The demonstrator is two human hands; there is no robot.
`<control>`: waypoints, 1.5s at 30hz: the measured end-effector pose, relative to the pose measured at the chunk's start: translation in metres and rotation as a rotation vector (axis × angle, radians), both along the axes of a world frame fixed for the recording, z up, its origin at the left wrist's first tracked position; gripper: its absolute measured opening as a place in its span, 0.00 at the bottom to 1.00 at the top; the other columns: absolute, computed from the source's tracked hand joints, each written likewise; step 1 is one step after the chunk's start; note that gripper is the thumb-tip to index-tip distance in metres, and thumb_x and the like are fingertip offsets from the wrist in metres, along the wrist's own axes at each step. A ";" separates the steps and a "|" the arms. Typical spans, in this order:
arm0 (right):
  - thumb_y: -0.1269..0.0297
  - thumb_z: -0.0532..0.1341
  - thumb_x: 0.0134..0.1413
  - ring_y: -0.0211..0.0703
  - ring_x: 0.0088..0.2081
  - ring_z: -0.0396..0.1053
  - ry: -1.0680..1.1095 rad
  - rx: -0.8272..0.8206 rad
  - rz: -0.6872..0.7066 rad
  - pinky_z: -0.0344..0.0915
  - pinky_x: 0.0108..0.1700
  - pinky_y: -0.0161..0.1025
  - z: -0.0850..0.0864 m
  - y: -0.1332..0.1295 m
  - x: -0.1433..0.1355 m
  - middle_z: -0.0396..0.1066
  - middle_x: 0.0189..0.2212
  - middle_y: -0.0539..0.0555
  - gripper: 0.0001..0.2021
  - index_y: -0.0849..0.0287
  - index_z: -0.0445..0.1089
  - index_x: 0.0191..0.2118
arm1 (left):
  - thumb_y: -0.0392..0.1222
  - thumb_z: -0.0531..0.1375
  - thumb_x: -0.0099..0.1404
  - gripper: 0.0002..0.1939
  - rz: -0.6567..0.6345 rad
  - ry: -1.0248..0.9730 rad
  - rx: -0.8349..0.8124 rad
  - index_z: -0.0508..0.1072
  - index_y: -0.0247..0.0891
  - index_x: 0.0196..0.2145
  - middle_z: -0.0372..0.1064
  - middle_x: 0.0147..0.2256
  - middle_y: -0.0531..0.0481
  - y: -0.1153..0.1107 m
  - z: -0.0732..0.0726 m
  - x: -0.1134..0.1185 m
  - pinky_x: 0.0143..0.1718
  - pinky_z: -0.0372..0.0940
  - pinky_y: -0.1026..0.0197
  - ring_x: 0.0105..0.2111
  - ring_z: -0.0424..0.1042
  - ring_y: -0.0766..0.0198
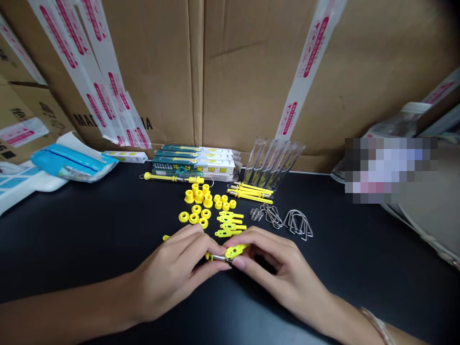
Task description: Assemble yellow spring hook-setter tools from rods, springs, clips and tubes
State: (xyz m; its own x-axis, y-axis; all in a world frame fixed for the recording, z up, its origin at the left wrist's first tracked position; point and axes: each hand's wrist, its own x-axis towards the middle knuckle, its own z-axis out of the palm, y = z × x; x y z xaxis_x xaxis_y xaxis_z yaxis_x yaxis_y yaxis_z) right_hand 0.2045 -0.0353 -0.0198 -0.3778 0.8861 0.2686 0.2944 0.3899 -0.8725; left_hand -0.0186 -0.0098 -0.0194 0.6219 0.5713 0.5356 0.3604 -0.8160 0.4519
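My left hand (pixel 176 266) is closed around a thin yellow rod with a metal spring (pixel 217 258) at its end. Between the thumb and fingers of my right hand (pixel 276 268) is a small flat yellow piece with holes (pixel 235 251). The two parts meet, or nearly meet, at the fingertips; whether they are hooked together I cannot tell. Just beyond my hands lie several similar flat yellow pieces (pixel 230 226), yellow rings (pixel 194 218), yellow flanged sleeves (pixel 199 195) and small yellow caps (pixel 225 206). A yellow tip (pixel 166 237) shows beside my left hand.
Farther back lie a spring scale (pixel 172 178), yellow rods with springs (pixel 251 192), small springs (pixel 256 214), wire hooks (pixel 298 224), printed boxes (pixel 194 160) and clear tubes (pixel 273 163). A blue packet (pixel 77 158) is left, a plastic bottle (pixel 395 125) right. A cardboard wall (pixel 237 86) stands behind.
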 end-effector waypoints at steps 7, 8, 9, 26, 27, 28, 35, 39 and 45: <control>0.71 0.57 0.68 0.35 0.40 0.75 -0.084 0.154 0.058 0.67 0.44 0.29 -0.001 -0.003 0.006 0.78 0.41 0.50 0.10 0.56 0.73 0.49 | 0.37 0.59 0.72 0.04 0.026 0.019 0.037 0.69 0.37 0.36 0.71 0.32 0.54 -0.001 0.000 0.000 0.37 0.63 0.65 0.34 0.71 0.67; 0.71 0.57 0.68 0.35 0.39 0.74 -0.098 0.165 0.059 0.67 0.42 0.29 0.000 -0.003 0.005 0.78 0.40 0.50 0.09 0.57 0.73 0.48 | 0.37 0.59 0.72 0.04 0.029 0.022 0.043 0.69 0.37 0.36 0.71 0.32 0.54 -0.001 0.000 0.000 0.37 0.63 0.64 0.33 0.70 0.66; 0.71 0.56 0.69 0.36 0.36 0.74 -0.112 0.176 0.057 0.67 0.40 0.29 0.000 -0.003 0.005 0.77 0.38 0.51 0.09 0.58 0.73 0.47 | 0.36 0.59 0.71 0.05 0.027 0.024 0.050 0.69 0.37 0.35 0.72 0.32 0.54 0.000 -0.001 0.001 0.37 0.63 0.63 0.33 0.70 0.66; 0.65 0.50 0.72 0.36 0.36 0.66 -0.213 -0.011 0.101 0.62 0.41 0.32 0.007 -0.009 0.004 0.68 0.34 0.47 0.07 0.53 0.63 0.41 | 0.39 0.56 0.74 0.04 -0.037 0.054 0.035 0.70 0.38 0.41 0.74 0.34 0.54 0.004 0.005 0.000 0.43 0.63 0.62 0.35 0.71 0.65; 0.65 0.51 0.72 0.36 0.37 0.67 -0.217 -0.009 0.098 0.62 0.41 0.32 0.008 -0.009 0.004 0.68 0.35 0.46 0.05 0.53 0.63 0.43 | 0.39 0.55 0.74 0.05 -0.031 0.072 0.033 0.70 0.38 0.41 0.74 0.35 0.54 0.004 0.006 0.000 0.43 0.63 0.62 0.35 0.71 0.65; 0.65 0.52 0.72 0.36 0.37 0.68 -0.221 -0.009 0.093 0.62 0.41 0.32 0.008 -0.009 0.004 0.69 0.36 0.46 0.04 0.52 0.63 0.44 | 0.41 0.55 0.74 0.06 -0.025 0.093 0.033 0.71 0.38 0.42 0.74 0.35 0.53 0.003 0.007 0.000 0.43 0.63 0.62 0.36 0.71 0.65; 0.64 0.49 0.73 0.37 0.32 0.66 -0.258 -0.022 0.103 0.62 0.36 0.33 0.008 -0.011 0.004 0.67 0.33 0.46 0.07 0.53 0.61 0.41 | 0.42 0.52 0.76 0.11 -0.027 0.186 0.132 0.73 0.40 0.39 0.72 0.32 0.54 0.003 0.010 0.001 0.41 0.61 0.59 0.32 0.68 0.63; 0.64 0.48 0.73 0.37 0.32 0.65 -0.237 -0.045 0.117 0.61 0.35 0.33 0.010 -0.010 0.004 0.66 0.32 0.47 0.08 0.53 0.61 0.40 | 0.41 0.53 0.76 0.10 -0.021 0.168 0.165 0.72 0.40 0.38 0.72 0.32 0.54 0.004 0.010 0.002 0.41 0.59 0.58 0.33 0.66 0.63; 0.63 0.46 0.74 0.37 0.32 0.64 -0.179 -0.069 0.124 0.60 0.36 0.33 0.008 -0.010 0.003 0.65 0.31 0.47 0.11 0.54 0.61 0.37 | 0.41 0.54 0.75 0.10 -0.032 0.153 0.164 0.72 0.40 0.38 0.72 0.31 0.54 0.004 0.009 0.002 0.41 0.58 0.58 0.32 0.66 0.63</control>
